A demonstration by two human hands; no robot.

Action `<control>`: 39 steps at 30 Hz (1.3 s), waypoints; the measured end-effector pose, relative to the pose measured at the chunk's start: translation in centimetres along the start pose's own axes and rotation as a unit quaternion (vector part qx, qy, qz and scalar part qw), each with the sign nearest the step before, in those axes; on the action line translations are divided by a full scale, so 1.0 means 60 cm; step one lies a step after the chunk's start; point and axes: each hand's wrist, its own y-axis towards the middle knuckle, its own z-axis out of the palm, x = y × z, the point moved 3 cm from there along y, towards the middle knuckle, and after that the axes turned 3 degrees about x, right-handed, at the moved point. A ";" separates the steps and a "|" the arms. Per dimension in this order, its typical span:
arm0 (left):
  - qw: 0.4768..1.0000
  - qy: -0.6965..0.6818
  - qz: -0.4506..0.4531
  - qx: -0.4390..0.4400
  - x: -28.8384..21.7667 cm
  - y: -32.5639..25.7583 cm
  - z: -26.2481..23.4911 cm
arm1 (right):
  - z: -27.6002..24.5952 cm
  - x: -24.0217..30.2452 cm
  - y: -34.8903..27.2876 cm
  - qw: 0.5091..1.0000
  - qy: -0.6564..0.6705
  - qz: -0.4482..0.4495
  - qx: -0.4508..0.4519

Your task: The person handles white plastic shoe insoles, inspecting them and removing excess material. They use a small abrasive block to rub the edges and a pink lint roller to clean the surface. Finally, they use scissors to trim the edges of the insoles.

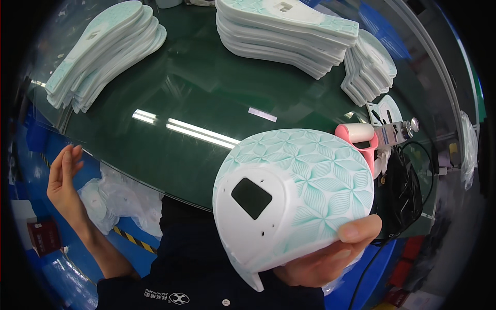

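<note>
My right hand [330, 258] grips a curved white plastic shell [330, 170] by its lower right edge, thumb on the outer face. The shell is tilted up over the near side of the table. Teal petal lines cover its rounded part, and a plain white recess has a rectangular cutout with small holes around it. Most of my right fingers are hidden behind it. Out past the table's left edge, my left hand [64, 173] is raised with loosely bent fingers and nothing visible in it.
On the dark green tabletop [191, 93] stand stacks of similar shells: a left stack [113, 51], a middle stack [284, 39] and a right stack [369, 67]. At right are a pink-and-white roller-like thing [356, 133], a clear bottle [395, 133] and a black bag [405, 191].
</note>
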 end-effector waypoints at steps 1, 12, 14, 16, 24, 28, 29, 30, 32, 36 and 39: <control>0.999 0.035 -0.007 -0.012 0.029 0.011 -0.026 | -0.004 0.002 0.000 1.000 -0.003 -0.002 -0.004; 0.853 0.385 0.133 0.325 0.108 -0.028 -0.156 | -0.009 0.030 -0.004 1.000 -0.001 -0.027 0.003; 0.903 0.224 -0.178 0.321 0.043 -0.040 -0.096 | 0.001 0.020 -0.020 0.999 -0.005 -0.034 0.018; 0.884 0.243 -0.242 0.316 -0.008 -0.030 -0.086 | -0.002 0.027 -0.015 0.999 -0.005 -0.033 0.013; 0.756 -0.217 0.211 0.581 -0.238 -0.149 0.133 | 0.006 0.016 -0.016 1.000 0.002 -0.008 -0.004; 0.808 -0.133 0.382 0.428 -0.245 -0.170 0.165 | 0.009 0.021 -0.019 1.000 -0.003 -0.011 -0.005; 0.814 -0.124 0.399 0.403 -0.248 -0.173 0.167 | 0.006 0.025 -0.018 1.000 -0.007 -0.015 -0.009; 0.820 -0.115 0.415 0.377 -0.251 -0.176 0.170 | 0.004 0.029 -0.018 1.000 -0.010 -0.020 -0.010; 0.838 -0.141 0.439 0.293 -0.259 -0.176 0.173 | 0.002 0.034 -0.020 0.999 -0.011 -0.028 -0.010; 0.839 -0.137 0.451 0.273 -0.251 -0.180 0.166 | 0.006 0.034 -0.023 0.999 -0.009 -0.041 -0.002; 0.838 -0.158 0.422 0.307 -0.255 -0.174 0.166 | 0.007 0.047 -0.023 0.998 -0.021 -0.064 -0.003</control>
